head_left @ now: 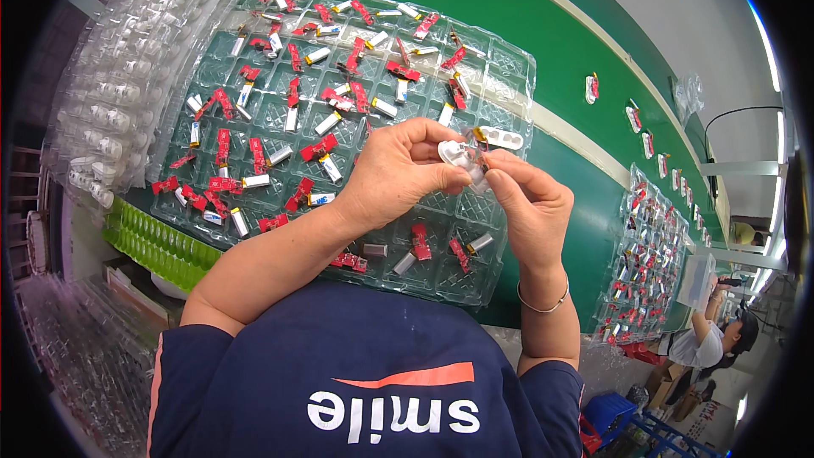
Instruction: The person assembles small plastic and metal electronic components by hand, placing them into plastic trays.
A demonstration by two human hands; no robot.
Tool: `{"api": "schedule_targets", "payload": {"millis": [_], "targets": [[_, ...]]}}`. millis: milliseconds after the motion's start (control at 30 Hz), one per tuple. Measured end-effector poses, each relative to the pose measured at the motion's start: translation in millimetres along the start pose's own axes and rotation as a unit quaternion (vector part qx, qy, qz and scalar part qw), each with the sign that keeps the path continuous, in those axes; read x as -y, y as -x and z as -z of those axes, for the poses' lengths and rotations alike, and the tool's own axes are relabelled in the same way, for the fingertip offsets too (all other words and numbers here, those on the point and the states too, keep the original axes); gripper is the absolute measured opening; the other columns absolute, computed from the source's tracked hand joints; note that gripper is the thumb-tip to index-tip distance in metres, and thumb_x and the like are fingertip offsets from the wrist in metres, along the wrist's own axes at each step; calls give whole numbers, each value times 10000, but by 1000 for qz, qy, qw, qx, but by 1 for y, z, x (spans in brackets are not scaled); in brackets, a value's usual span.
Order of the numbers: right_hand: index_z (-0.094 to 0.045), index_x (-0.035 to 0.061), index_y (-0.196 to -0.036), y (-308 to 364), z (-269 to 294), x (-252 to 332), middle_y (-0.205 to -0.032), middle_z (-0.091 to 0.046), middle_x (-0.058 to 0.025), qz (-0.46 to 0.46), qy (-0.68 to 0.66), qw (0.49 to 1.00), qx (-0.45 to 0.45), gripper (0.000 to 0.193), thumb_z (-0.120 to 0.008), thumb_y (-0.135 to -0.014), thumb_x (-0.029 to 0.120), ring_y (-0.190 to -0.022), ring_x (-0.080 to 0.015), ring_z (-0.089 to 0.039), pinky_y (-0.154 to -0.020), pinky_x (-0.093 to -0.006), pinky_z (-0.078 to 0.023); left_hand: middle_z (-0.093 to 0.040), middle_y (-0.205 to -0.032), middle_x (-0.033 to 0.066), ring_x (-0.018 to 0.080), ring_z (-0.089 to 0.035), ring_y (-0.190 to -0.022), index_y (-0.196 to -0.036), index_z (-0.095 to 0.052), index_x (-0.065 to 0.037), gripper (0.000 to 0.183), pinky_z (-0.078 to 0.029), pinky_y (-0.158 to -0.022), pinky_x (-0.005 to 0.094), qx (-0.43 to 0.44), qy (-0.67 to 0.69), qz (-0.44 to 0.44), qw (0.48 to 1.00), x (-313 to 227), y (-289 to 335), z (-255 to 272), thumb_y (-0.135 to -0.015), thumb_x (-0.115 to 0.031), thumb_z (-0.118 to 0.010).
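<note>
Over the right part of a clear plastic tray [517,68], my left hand [398,168] pinches a small white plastic part with a rounded end [455,153] between thumb and fingers. My right hand [532,203] meets it from the other side, thumb and forefinger closed at the part's edge; what exactly they grip is too small to make out. Just beyond my fingertips sits a white oblong piece with round recesses [502,137]. The tray's compartments hold many silver battery cells, such as one cell [328,124], wired to red circuit boards [319,148].
Stacked clear trays of white parts [127,93] rise at the left, above a bright green ribbed tray [161,242]. On the green bench [585,195], another filled tray [640,263] lies to the right. Several assemblies [634,117] line the far strip. A person [708,339] works at far right.
</note>
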State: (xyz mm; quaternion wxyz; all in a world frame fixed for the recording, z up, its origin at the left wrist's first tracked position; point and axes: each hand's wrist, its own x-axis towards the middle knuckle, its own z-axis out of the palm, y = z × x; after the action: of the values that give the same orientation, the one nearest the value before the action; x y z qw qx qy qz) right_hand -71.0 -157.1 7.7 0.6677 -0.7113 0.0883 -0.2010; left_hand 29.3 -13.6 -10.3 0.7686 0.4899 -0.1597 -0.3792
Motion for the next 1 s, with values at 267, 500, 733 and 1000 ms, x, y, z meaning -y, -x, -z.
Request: {"api": "schedule_targets", "payload": {"millis": [267, 500, 733, 1000], "targets": [[-652, -40, -866, 0, 2, -1, -910, -644, -124, 40, 56, 997, 24, 118, -649, -748, -34, -861, -182, -599, -761, -262, -468, -631, -868, 111, 144, -624, -785, -995, -535, 31, 296, -542, -683, 255, 3, -10, -6, 1000, -1, 0, -1, -725, 60, -651], [-656, -20, -842, -1, 0, -6, -854, -656, -116, 42, 99, 994, 18, 125, -667, -719, -35, -851, -196, -610, -743, -272, -477, -632, -876, 114, 140, -622, -799, -995, -536, 39, 288, -533, -692, 244, -6, -27, -14, 1000, 1, 1, -1, -730, 56, -648], [-618, -7, -880, -7, -8, -3, -880, -639, -141, 260, 260, 930, 28, 240, -695, -658, -57, -809, -241, -622, -722, -288, -490, -630, -902, 129, 146, -622, -806, -1016, -519, 48, 288, -531, -704, 247, -16, 46, -35, 998, 6, -2, 4, -753, 38, -634], [-594, 6, -959, -9, -9, -12, -960, -620, -137, 338, 308, 889, 20, 353, -702, -633, -76, -857, -246, -617, -739, -307, -503, -620, -952, 132, 146, -613, -841, -1088, -497, 67, 325, -531, -739, 257, 11, 59, -16, 998, 2, -4, 1, -799, -19, -618]]}}
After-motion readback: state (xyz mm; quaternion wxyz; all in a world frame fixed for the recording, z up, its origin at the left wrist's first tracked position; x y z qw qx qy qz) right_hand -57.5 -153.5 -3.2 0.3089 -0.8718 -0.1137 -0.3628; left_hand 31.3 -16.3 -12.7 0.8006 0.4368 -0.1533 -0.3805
